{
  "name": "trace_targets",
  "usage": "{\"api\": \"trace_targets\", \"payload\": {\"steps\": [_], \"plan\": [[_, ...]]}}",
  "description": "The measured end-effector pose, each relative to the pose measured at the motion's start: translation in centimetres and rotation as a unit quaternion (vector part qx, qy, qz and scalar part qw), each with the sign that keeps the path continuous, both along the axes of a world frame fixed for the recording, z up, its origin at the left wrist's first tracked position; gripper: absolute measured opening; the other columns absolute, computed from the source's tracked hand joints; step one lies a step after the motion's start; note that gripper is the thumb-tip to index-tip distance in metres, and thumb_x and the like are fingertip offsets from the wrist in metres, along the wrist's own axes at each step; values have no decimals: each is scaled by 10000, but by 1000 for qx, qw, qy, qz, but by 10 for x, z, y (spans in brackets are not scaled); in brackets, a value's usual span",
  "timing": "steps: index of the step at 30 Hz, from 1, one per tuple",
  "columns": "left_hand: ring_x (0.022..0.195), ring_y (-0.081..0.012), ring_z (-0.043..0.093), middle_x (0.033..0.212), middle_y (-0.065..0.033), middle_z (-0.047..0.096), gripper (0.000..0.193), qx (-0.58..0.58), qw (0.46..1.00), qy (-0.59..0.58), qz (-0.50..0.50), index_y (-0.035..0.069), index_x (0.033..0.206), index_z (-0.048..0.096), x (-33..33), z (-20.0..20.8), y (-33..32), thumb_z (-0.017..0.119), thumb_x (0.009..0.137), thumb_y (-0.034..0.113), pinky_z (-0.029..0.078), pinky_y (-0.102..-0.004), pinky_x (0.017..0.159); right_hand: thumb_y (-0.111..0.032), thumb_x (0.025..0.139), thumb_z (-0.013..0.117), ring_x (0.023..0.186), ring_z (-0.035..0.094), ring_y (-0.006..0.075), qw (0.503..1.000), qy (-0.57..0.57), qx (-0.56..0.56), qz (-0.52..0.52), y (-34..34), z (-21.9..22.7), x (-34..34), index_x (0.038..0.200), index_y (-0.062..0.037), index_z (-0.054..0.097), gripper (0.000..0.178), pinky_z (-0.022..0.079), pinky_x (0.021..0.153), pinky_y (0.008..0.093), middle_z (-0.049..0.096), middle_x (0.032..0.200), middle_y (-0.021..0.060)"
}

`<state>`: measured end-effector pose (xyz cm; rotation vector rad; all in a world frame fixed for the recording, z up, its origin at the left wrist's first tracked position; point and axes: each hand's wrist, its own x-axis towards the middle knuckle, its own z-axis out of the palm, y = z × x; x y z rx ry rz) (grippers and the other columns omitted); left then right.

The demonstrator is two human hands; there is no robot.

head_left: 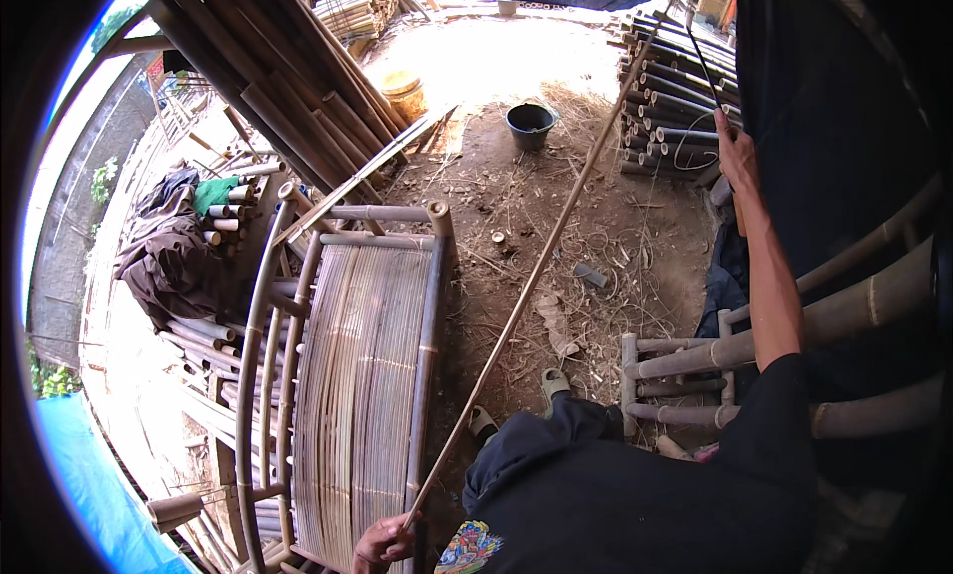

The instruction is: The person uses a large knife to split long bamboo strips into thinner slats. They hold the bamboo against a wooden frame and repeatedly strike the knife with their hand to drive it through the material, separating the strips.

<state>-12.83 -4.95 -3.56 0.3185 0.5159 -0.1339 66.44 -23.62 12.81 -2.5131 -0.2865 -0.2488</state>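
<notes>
At the lower edge, my left hand [385,544] is closed around the near end of a long thin bamboo strip [551,246], beside the bench's front corner. The strip slants up and to the right, past the stacked poles. Raised at the upper right, my right hand [737,152] is closed on a thin dark rod [701,56]. I cannot tell whether the rod and the strip join at the top. Left of the strip stands a bamboo bench [362,375] with a seat of narrow slats.
Cut bamboo poles [660,122] are stacked at the far right, with thicker poles [288,87] leaning at upper left. A black bucket [531,125] stands on the shaving-strewn dirt [506,207]. Another bamboo frame [685,360] is by my right arm. Brown cloth [174,261] covers poles at left.
</notes>
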Motion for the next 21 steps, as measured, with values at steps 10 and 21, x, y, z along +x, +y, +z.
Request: {"api": "trace_targets", "payload": {"steps": [10, 21], "plan": [[424, -23, 347, 572, 58, 411, 407, 386, 920, -33, 52, 17, 1325, 499, 273, 60, 14, 468, 1000, 260, 271, -178, 375, -676, 853, 488, 506, 587, 202, 879, -111, -6, 464, 95, -97, -298, 731, -86, 514, 603, 501, 487, 380, 507, 555, 37], [449, -1, 340, 568, 74, 412, 436, 426, 903, -43, 47, -23, 1317, 492, 263, 86, -4, 486, 997, 273, 246, -174, 419, -712, 859, 419, 460, 613, 222, 892, -176, 16, 416, 92, -91, -259, 768, -90, 554, 643, 505, 424, 391, 582, 560, 73]]}}
